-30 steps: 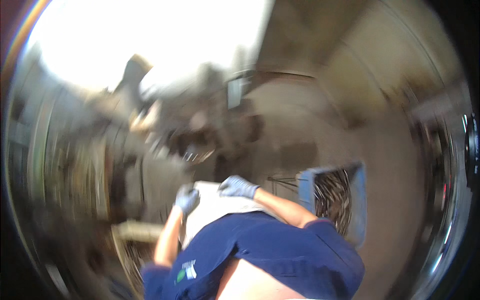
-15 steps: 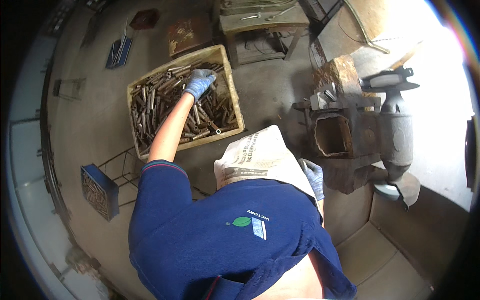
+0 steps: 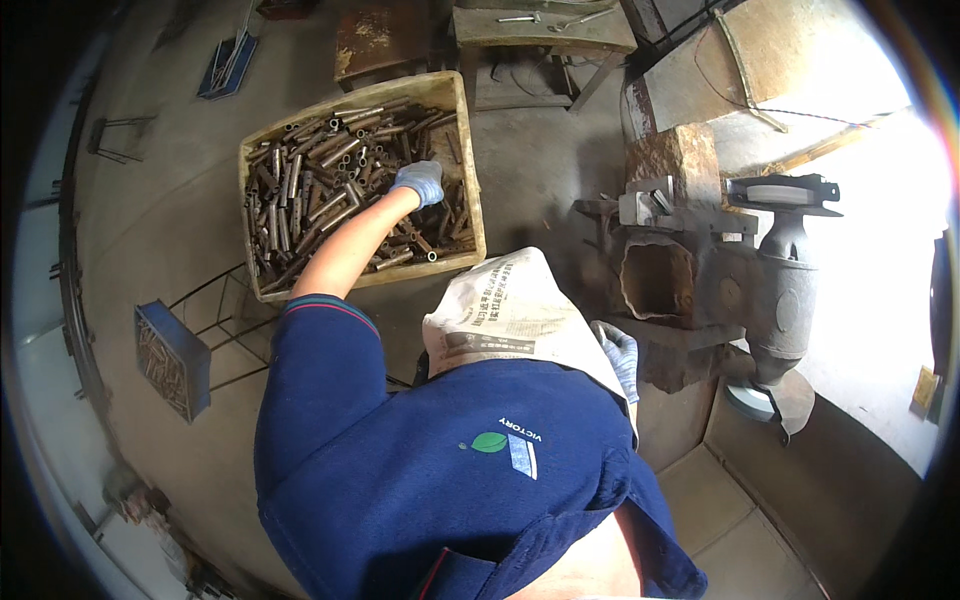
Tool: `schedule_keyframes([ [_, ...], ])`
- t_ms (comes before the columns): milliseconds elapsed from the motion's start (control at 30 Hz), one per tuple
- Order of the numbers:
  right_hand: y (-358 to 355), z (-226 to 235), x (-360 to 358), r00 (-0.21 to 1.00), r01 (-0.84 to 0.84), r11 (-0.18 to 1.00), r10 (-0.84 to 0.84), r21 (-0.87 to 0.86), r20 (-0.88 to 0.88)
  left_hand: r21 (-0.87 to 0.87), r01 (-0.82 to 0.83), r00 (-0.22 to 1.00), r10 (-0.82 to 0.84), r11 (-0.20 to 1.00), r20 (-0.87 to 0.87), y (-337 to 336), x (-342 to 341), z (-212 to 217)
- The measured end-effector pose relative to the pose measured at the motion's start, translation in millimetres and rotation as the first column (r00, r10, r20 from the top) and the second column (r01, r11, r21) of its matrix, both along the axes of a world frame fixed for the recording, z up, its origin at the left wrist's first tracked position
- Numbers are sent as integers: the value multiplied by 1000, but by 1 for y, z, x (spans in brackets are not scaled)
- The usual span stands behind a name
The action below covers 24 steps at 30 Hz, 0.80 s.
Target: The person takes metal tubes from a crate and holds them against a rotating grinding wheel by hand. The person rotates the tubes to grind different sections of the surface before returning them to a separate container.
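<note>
Metal tubes [image 3: 342, 153], axes mixed, in yellowish bin [image 3: 470, 150], lie under and mostly left of left hand [image 3: 420, 183], itself nearer bin's right edge; fingers hidden, opening/hold can't tell. Right hand [image 3: 618, 356] farther, beside pale apron [image 3: 560, 312], hold unclear.

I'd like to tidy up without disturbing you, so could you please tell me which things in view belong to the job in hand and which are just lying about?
Seemingly in use:
left hand, in the tub
metal tubes in there
right hand, beside the printed sheet

Seemingly just lying about:
tools, on the bench
blue bin, far left
grinder, untouched, though its part is uncertain
</note>
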State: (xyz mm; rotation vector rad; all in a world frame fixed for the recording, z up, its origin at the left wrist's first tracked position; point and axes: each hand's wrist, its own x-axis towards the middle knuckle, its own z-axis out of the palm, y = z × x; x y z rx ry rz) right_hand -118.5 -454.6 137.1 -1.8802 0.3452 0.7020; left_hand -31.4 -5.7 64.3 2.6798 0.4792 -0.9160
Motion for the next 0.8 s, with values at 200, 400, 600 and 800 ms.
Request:
schedule_keyframes([
  [200,8,6,-1,1000,3,1000,-3,-5,-13,32,248,963,-250,968,102,16,11,-66],
  [400,-4,-5,-3,1000,4,999,-3,-42,25,38,427,904,-426,903,-24,-1,28,-71],
  [600,-8,-6,-4,999,29,999,-30,17,34,65,-19,987,8,998,161,36,5,-90],
  [800,-31,-19,-5,980,35,997,-20,-74,199,-721,-275,625,688,636,369,27,-23,60],
])
